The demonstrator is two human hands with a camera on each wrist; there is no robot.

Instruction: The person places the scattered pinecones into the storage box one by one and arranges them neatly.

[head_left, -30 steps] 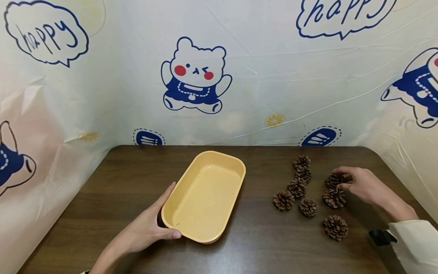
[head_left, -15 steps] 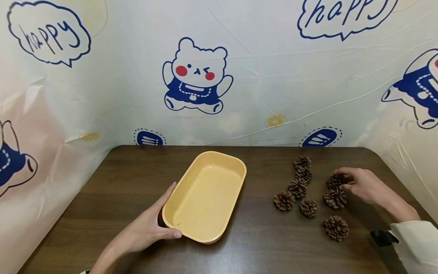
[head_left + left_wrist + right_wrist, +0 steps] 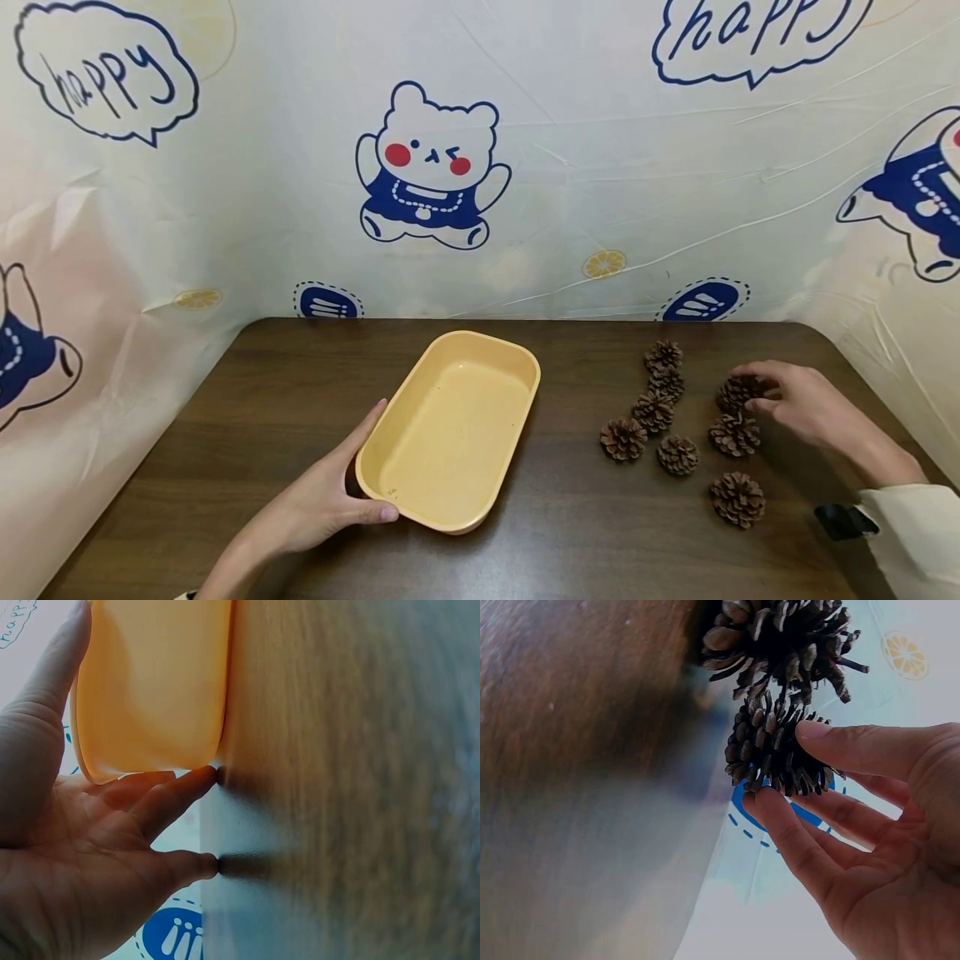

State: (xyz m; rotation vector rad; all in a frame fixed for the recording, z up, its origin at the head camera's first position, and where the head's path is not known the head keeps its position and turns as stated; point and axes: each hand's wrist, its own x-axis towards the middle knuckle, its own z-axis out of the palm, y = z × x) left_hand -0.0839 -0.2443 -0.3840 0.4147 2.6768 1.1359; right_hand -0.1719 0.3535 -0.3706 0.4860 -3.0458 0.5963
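Observation:
My left hand (image 3: 318, 500) holds the near left corner of a yellow rectangular plastic tray (image 3: 442, 442), thumb over the near rim and fingers along the left side. In the left wrist view, fingertips (image 3: 208, 864) reach down to the tabletop beside the tray. At the right, my right hand (image 3: 810, 408) pinches a brown pine cone (image 3: 735, 393) between thumb and fingers. The right wrist view shows this pine cone (image 3: 757, 746) between the thumb and fingertips, right up against another pine cone (image 3: 780, 645).
Several more pine cones lie on the brown wooden table (image 3: 570, 533), including a short row (image 3: 664, 384) left of my right hand and a larger pine cone (image 3: 737, 500) nearer the front. A printed sheet (image 3: 555, 183) hangs behind the table and along both sides.
My right hand has shifted slightly up and to the right, the pinched pine cone moving a little with it. My left hand and the tray have stayed in place.

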